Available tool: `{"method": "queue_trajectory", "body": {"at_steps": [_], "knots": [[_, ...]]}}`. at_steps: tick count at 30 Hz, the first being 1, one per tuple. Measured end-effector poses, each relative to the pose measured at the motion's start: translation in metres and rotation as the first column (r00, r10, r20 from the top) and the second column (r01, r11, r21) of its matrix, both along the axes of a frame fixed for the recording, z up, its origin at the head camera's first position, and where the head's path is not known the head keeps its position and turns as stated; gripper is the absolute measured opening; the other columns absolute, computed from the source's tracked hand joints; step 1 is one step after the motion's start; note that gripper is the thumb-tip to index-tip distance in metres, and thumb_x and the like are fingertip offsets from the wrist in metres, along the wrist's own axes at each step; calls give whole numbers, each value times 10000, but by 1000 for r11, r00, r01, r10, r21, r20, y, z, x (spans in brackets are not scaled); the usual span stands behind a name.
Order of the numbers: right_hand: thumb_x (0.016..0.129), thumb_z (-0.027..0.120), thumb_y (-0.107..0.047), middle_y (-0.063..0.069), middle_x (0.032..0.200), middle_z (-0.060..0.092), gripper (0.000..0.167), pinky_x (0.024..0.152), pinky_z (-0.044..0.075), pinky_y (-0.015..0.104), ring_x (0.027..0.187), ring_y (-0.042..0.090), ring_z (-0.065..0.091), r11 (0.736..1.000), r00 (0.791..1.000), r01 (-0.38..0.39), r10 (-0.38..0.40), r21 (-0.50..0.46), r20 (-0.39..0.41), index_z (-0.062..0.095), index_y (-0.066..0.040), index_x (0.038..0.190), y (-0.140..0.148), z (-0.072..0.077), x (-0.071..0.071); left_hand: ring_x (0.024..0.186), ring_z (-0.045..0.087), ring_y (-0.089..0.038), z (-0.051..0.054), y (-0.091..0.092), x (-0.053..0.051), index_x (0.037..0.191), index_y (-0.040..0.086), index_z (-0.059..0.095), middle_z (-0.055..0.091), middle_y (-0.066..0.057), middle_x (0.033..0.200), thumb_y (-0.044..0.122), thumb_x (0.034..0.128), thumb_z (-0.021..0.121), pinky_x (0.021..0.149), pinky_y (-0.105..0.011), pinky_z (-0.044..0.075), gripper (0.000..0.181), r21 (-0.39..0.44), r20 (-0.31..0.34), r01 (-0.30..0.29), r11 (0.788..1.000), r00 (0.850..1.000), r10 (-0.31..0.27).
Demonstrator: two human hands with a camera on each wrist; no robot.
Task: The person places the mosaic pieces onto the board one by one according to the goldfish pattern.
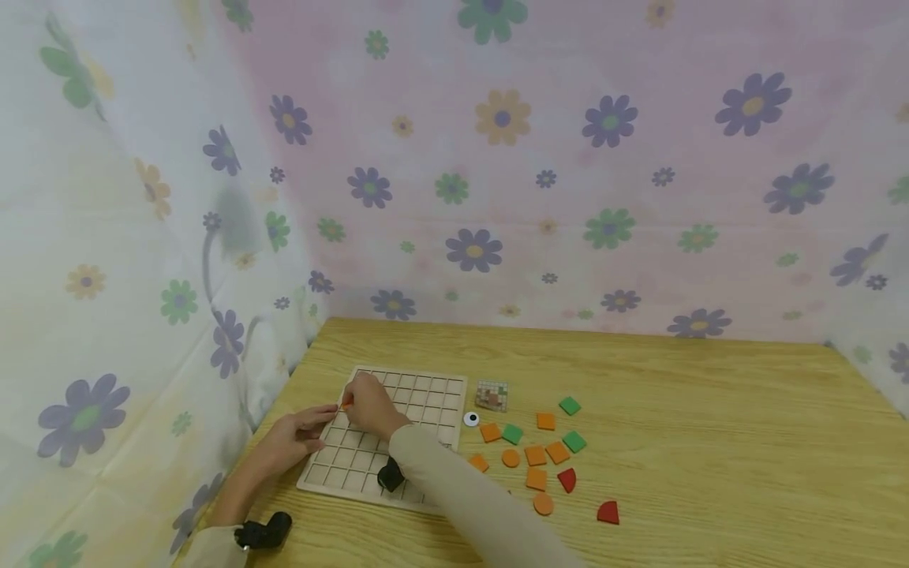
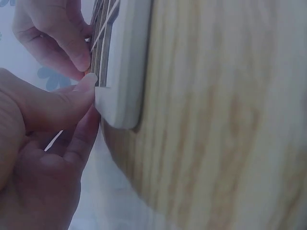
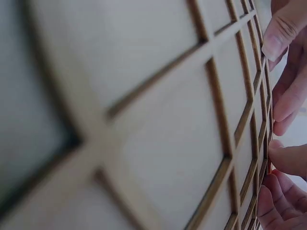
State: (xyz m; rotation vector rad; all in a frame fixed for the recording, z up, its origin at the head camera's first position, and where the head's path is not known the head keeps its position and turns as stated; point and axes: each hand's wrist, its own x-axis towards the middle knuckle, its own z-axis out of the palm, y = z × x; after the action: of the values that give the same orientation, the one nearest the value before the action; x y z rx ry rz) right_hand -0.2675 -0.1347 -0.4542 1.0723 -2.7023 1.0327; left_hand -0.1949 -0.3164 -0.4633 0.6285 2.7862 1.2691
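Observation:
A wooden grid board [image 1: 351, 457] with square cells lies on the left part of the table. Over its left side, my right hand [image 1: 372, 406] pinches a small orange piece [image 1: 346, 406] between thumb and fingers; its full shape is hidden. My left hand [image 1: 289, 443] touches the board's left edge, fingers extended close to the right fingertips. In the left wrist view, the left thumb lies against the board's rim [image 2: 122, 86]. The right wrist view has the two hands close together past the grid lines.
Right of the board lie a small patterned card [image 1: 491, 396], a white eye disc [image 1: 472, 420], several orange squares [image 1: 536, 456], orange circles [image 1: 543, 504], green pieces [image 1: 574, 442] and red quarter circles [image 1: 607, 513]. Flowered cloth [image 1: 476, 252] hangs behind and at the sides.

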Motion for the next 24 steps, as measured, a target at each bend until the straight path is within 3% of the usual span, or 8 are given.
{"method": "queue_trajectory", "body": {"at_steps": [6,14,18,24], "knots": [[781,678,32,3,768,567,107,654,409,177,731,98,495,1000,1000,4,-5,-20,-20,730,-51,737,2,0,3,1138,521,-434,0,1,1,1288,-113,520,444,-282,1369,-70,843,625,822,-296,511,459,22,37,2,1000,999,-3],[784,681,9,48,834,597,118,628,402,162,741,97,461,999,999,-35,36,-31,39,722,-22,890,6,-4,2,1148,525,-418,4,2,3,1320,-85,505,421,-262,1399,-46,864,618,830,-307,507,471,40,94,-25,999,995,21],[799,700,-33,62,904,613,184,643,409,169,781,98,470,995,992,-94,93,15,89,700,-21,983,12,5,3,1143,528,-419,4,2,2,1306,-93,514,439,-269,1381,-69,852,619,829,-323,511,467,28,67,-26,999,998,24],[840,659,-47,92,1047,636,234,764,446,214,934,160,556,978,972,-201,193,56,132,685,-32,1072,34,27,7,1137,526,-438,7,3,5,1300,-106,513,441,-275,1375,-72,853,613,827,-337,512,459,9,54,-33,999,998,32]]}}
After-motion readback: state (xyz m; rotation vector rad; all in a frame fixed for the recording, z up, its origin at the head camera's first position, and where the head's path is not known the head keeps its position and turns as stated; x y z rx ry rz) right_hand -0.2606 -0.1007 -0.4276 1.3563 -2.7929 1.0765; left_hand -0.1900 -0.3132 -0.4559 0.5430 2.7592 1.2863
